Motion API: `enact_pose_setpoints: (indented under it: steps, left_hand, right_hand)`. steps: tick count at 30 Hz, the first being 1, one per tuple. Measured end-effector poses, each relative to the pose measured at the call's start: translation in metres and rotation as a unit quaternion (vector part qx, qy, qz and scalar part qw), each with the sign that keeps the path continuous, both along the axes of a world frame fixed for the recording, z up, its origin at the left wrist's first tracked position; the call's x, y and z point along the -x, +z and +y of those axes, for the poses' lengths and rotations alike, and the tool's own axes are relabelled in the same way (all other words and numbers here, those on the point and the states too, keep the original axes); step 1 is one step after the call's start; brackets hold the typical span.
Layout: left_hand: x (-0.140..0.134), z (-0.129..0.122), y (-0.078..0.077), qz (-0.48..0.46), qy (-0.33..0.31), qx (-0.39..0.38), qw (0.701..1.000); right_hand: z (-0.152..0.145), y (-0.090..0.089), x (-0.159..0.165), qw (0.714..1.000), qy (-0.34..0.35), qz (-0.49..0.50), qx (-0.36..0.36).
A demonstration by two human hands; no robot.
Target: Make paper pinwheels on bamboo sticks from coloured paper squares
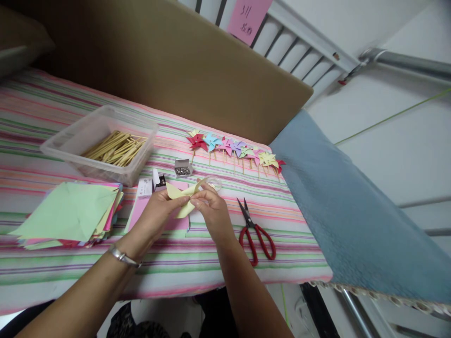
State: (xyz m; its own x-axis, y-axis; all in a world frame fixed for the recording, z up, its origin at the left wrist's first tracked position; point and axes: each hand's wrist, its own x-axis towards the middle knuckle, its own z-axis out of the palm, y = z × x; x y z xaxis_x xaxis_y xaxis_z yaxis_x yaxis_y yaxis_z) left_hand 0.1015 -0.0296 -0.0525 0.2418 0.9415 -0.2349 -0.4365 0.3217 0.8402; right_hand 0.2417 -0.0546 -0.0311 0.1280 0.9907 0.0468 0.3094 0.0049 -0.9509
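Both of my hands hold one yellow paper pinwheel (182,191) above the table, its corners curled toward the middle. My left hand (160,204), a silver bangle at its wrist, pinches the paper from the left side. From the right, my right hand (212,210) has its fingertips closed on the paper near its centre; whether they also hold a small pin is hidden. Beneath the hands lie pink paper sheets (141,211). Just beyond stand a small open box of metal pins (182,168) and a white box with dark pieces (145,186). A clear round dish (213,183) sits behind my right hand.
Red-handled scissors (249,227) lie at the right. A stack of coloured paper squares (66,211) and a clear plastic bin (95,169) of wooden sticks (116,149) are at the left. Finished pinwheels (227,146) lie in a row before a cardboard panel (169,61).
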Motion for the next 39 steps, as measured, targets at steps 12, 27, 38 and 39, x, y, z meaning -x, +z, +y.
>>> enact_pose_setpoints:
  steps: [12, 27, 38, 39]
  left_hand:
    - [0.0006, -0.0023, 0.0001, 0.046, 0.002, 0.014, 0.999]
    - [0.0018, -0.0024, -0.0051, 0.016, -0.024, 0.041, 0.999]
    - [0.0022, -0.0020, -0.0052, 0.001, -0.054, 0.048, 0.997]
    - [0.0020, -0.0019, -0.0055, 0.005, -0.054, 0.049, 0.997]
  right_hand:
    - [0.0017, -0.0006, 0.0041, 0.999, -0.013, 0.046, -0.015]
    - [0.0006, 0.0023, 0.0068, 0.996, -0.034, 0.080, 0.012]
    - [0.0008, 0.0010, 0.0045, 0.990, -0.031, 0.135, 0.025]
    - [0.0007, 0.0010, 0.0047, 0.990, -0.030, 0.135, 0.024]
